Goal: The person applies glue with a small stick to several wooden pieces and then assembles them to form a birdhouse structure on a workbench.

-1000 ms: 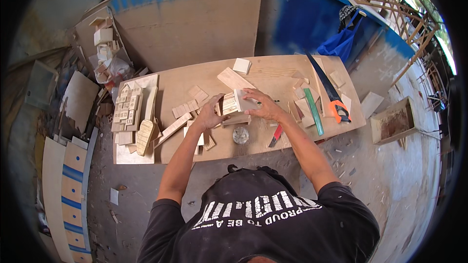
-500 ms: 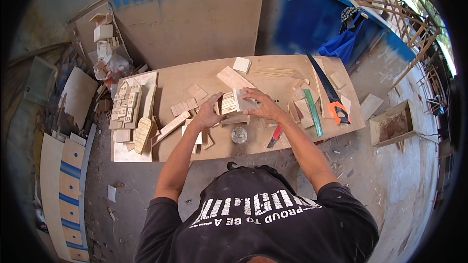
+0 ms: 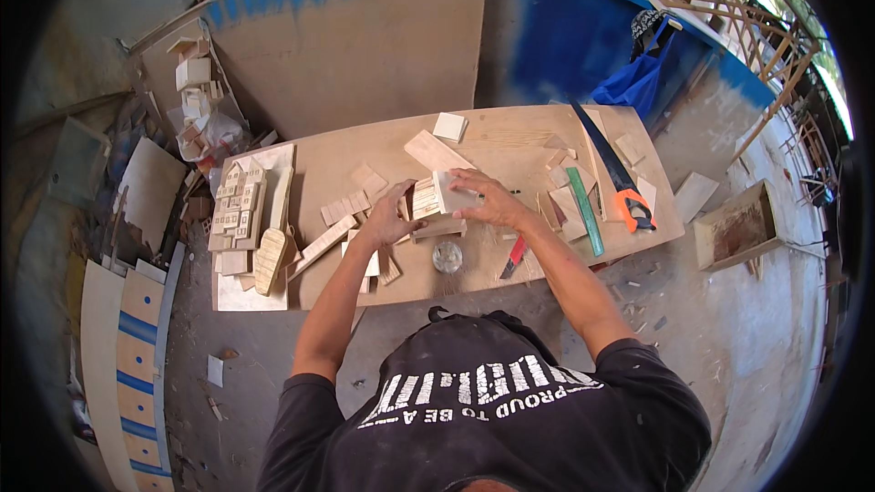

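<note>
Both hands are in over the middle of the workbench (image 3: 342,159), and the small wooden piece (image 3: 425,203) sits right between them, near the front edge! The right hand (image 3: 492,201) has it by the pale, smooth board on its right side, fingers spread over the top and thumb underneath. The left hand (image 3: 389,216) curves in at the other end, fingers bent and thumb out in front; from this high up, I can't tell whether it is gripping or just alongside. Ridged, strip-like wood faces us on the piece's near side, with another bit of wood (image 3: 439,230) just below it.

Close in front stands a clear round jar (image 3: 447,257), and to its right lies a red-handled tool (image 3: 513,258), partly behind the right forearm. Further right, a green strip (image 3: 585,210) lies over the offcuts, and beside it stretches the handsaw (image 3: 602,150), orange handle toward the near edge. Over on the left, a wooden model building (image 3: 240,203) with rows of little windows lies on a board, and a long wooden stick (image 3: 325,244) slants across toward the left hand. Behind the piece, a flat plank (image 3: 437,151) lies at an angle, a pale square block (image 3: 449,126) just beyond it.
</note>
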{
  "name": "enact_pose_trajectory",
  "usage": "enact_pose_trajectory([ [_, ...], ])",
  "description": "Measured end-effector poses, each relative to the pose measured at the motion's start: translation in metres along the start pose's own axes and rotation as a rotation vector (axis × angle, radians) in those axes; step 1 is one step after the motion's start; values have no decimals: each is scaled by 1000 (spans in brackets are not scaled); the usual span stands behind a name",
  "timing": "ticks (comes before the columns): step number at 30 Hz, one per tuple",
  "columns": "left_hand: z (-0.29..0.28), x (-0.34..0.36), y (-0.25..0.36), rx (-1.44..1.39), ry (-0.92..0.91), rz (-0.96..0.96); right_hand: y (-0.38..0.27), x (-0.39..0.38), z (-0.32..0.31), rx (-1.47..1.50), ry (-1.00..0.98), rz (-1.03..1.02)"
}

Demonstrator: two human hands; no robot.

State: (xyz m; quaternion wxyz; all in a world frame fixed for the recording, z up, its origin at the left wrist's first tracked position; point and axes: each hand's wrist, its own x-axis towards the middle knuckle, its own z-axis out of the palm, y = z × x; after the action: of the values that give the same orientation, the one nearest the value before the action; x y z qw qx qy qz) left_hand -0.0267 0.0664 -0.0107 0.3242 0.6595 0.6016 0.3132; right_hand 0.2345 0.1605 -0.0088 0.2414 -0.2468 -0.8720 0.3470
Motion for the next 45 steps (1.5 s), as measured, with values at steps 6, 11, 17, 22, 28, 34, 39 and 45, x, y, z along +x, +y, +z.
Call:
enact_pose_trajectory([
  [6, 0, 0, -6, 38, 17, 56, 2, -1, 2, 2, 26, -32],
  [11, -1, 3, -3, 4, -11, 22, 6, -2, 4, 20, 47, -38],
  [17, 1, 6, -16, 64, 7, 111, 7, -1, 5, -7, 64, -73],
  [22, 2, 2, -1, -18, -28, -60, 7, -3, 3, -53, 34, -79],
  [28, 0, -9, -5, -262, 126, -55, 30, -2, 2, 735, 413, 251],
  [34, 12, -25, -19, -603, 221, -490, 37, -10, 28, 1037, 325, 680],
  [39, 10, -56, -42, -696, 460, -518, 24, -11, 40, 1014, 364, 763],
  [45, -6, -101, -58, -435, 706, -506, 38, -7, 50, 481, 592, 436],
])
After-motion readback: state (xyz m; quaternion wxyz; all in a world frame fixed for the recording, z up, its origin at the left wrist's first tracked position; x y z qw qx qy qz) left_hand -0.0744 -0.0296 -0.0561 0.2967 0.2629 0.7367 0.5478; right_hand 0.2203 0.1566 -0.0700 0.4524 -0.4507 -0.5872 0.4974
